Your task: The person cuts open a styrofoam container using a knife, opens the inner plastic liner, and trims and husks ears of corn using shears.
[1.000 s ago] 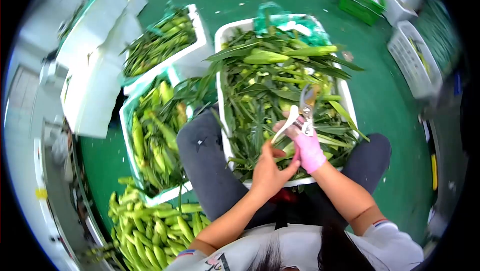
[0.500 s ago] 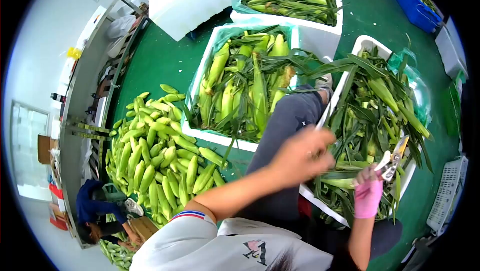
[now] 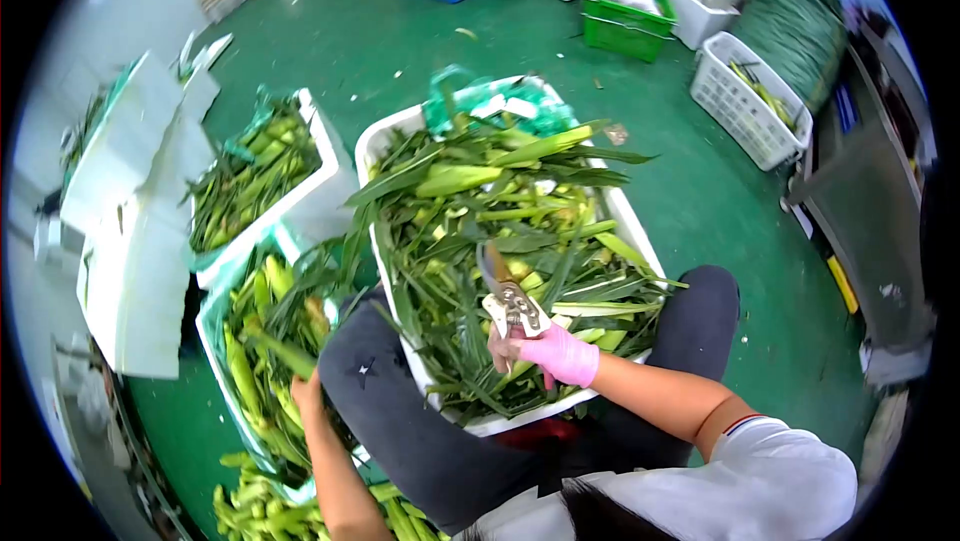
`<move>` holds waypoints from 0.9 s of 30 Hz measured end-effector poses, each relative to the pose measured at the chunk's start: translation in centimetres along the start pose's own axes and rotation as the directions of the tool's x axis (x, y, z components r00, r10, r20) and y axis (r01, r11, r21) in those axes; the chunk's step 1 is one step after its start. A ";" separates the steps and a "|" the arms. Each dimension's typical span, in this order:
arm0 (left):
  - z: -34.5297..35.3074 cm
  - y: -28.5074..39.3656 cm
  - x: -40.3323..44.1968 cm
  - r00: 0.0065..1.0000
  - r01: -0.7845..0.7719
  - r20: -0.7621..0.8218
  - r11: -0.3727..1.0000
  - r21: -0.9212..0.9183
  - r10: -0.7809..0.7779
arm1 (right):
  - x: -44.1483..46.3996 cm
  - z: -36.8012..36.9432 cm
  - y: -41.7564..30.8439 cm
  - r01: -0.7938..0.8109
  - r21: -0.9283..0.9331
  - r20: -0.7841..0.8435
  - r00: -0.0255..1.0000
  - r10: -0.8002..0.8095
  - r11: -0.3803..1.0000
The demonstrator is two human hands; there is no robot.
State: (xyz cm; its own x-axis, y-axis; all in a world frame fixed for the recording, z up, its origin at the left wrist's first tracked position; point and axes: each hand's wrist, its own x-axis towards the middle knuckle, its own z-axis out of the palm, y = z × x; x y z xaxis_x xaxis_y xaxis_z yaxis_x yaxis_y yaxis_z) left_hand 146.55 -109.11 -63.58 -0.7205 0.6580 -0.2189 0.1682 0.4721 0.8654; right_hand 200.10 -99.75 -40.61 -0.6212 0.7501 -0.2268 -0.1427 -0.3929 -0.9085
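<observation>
Head view, left hand (image 3: 307, 399): lower left, fingers curled on a blurred green piece, apparently a husk-covered corn ear (image 3: 286, 352).
Right hand (image 3: 518, 349): centre, fingers wrapped round white-handled metal pruning shears (image 3: 517, 309), blades upward, likely for clearance.
White tub (image 3: 383, 128): between knees (image 3: 362, 361), presumably for reach; long green leaves (image 3: 405, 179).
White foam box (image 3: 210, 334): left; corn ears (image 3: 240, 363).

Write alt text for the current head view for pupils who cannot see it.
A pink-gloved right hand holds pruning shears over a white tub heaped with green leaves. The bare left hand is at green corn in a box alongside.
</observation>
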 end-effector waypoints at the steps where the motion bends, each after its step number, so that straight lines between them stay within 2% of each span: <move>1: -0.6 2.6 -1.2 0.995 0.079 -0.049 0.993 -0.086 -0.083 | -0.5 -0.4 0.1 0.013 0.159 0.001 1.000 -0.013 0.987; 2: -2.3 6.4 -3.6 0.980 0.159 -0.092 0.972 -0.170 -0.177 | -1.2 -1.0 -0.2 0.022 0.168 -0.012 1.000 -0.020 0.986; 4: -5.2 12.9 -6.1 0.981 -0.097 -0.196 0.886 -0.453 0.007 | -2.4 -1.7 -1.2 0.015 0.185 -0.006 1.000 -0.014 0.983; 6: -7.9 22.5 -9.5 0.962 -0.227 -0.225 0.911 -0.345 0.155 | -3.2 -2.3 -1.6 0.067 0.088 -0.008 0.998 -0.067 0.994; 8: -8.8 28.8 -9.9 0.965 -0.254 -0.179 0.854 -0.454 0.191 | -3.2 -2.1 -1.2 0.141 0.156 0.013 0.989 -0.145 0.978; 9: -8.4 31.3 -9.9 0.972 -0.218 -0.043 0.815 -0.537 0.231 | -3.2 -1.9 -1.5 0.127 0.203 0.036 0.990 -0.137 0.971; 10: -7.4 33.1 -9.8 0.956 -0.166 0.092 0.775 -0.610 0.278 | -3.3 -1.4 -1.9 0.170 0.231 0.050 0.981 -0.187 0.958; 11: -5.7 34.4 -9.9 0.817 -0.021 0.401 0.716 -0.697 0.415 | -3.5 -1.1 -2.4 0.149 0.213 0.053 0.985 -0.164 0.966; 13: 4.8 38.4 -17.4 0.875 0.127 0.379 0.614 -0.779 0.300 | -4.1 -0.9 -2.9 0.148 0.167 0.065 0.985 -0.161 0.975; 14: 9.7 37.0 -18.6 0.802 0.247 0.449 0.465 -0.850 0.394 | -4.6 -1.0 -3.8 0.144 0.055 0.040 0.988 -0.147 0.988; 15: 12.5 35.6 -18.9 0.546 0.625 0.705 0.341 -0.702 0.453 | -4.9 -1.1 -4.0 0.196 0.030 0.024 0.980 -0.197 0.980; 16: 16.9 34.5 -20.9 0.470 0.728 0.724 0.242 -0.642 0.505 | -5.1 -1.3 -4.2 0.250 0.000 -0.003 0.968 -0.250 0.968; 17: 20.1 33.7 -23.0 0.457 0.777 0.796 0.257 -0.574 0.396 | -5.4 -1.7 -5.1 0.245 -0.184 -0.052 0.965 -0.259 0.952; 18: 22.8 32.6 -24.1 0.560 0.655 0.800 0.477 -0.586 0.213 | -5.3 -2.2 -5.2 0.353 -0.239 -0.072 0.922 -0.379 0.904; 19: 25.0 31.5 -25.5 0.597 0.625 0.787 0.525 -0.577 0.154 | -5.2 -3.2 -4.9 0.401 -0.503 -0.106 0.851 -0.515 0.766; 20: 26.1 32.7 -27.6 0.654 0.616 0.755 0.546 -0.568 0.047 | -5.1 -4.3 -4.6 0.386 -0.729 -0.090 0.765 -0.638 0.566; 22: 26.6 32.0 -27.5 0.777 0.289 0.610 0.773 -0.565 0.155 | -5.3 -5.6 -5.2 0.270 -0.797 -0.135 0.793 -0.595 0.541; 24: 24.6 33.7 -27.5 0.791 0.044 0.567 0.902 -0.430 0.231 | -5.2 -6.1 -5.3 0.094 -0.819 -0.240 0.840 -0.486 0.567; 26: 22.2 34.5 -27.3 0.809 -0.285 0.472 0.936 -0.208 0.352 | -4.6 -6.4 -4.5 0.019 -0.825 -0.286 0.849 -0.445 0.566; 27: 21.1 34.9 -27.5 0.778 -0.430 0.454 0.895 -0.118 0.434 | -4.4 -6.3 -4.1 0.027 -0.802 -0.279 0.865 -0.416 0.596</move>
State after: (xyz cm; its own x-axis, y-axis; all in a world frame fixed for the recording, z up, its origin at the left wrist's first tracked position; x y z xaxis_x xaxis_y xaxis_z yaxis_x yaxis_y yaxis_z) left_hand 186.42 -98.31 -36.83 -0.1820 0.9833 0.0001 0.3806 0.0704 0.9221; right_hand 208.31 -98.05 -38.11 -0.2629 0.9612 0.0836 0.5162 0.2134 -0.8294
